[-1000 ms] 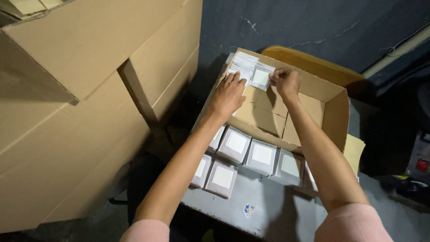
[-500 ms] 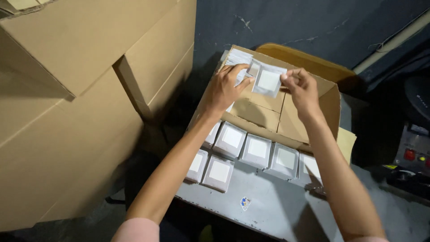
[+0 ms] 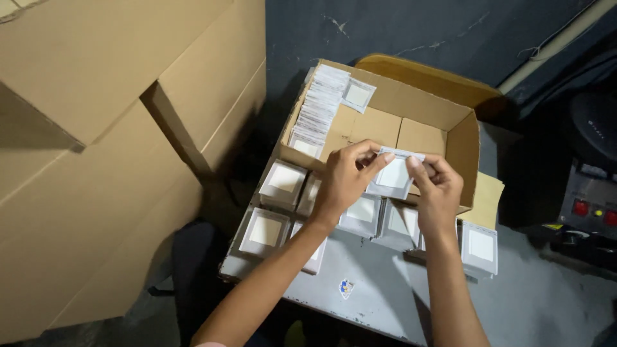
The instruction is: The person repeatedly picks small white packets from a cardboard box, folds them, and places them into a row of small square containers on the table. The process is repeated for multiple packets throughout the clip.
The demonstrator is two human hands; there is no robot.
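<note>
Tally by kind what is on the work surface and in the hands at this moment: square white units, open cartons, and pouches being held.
Square white units on the grey table: 7 visible, some partly hidden by the arms
Open cardboard box: 1
Clear pouch held by left hand and right hand: 1
Total: 9

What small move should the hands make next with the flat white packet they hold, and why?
Probably lower the flat white square packet onto one of the white square boxes directly beneath. Left hand and right hand pinch its top edge above that row, outside the open brown cardboard box holding the packet stack.
</note>
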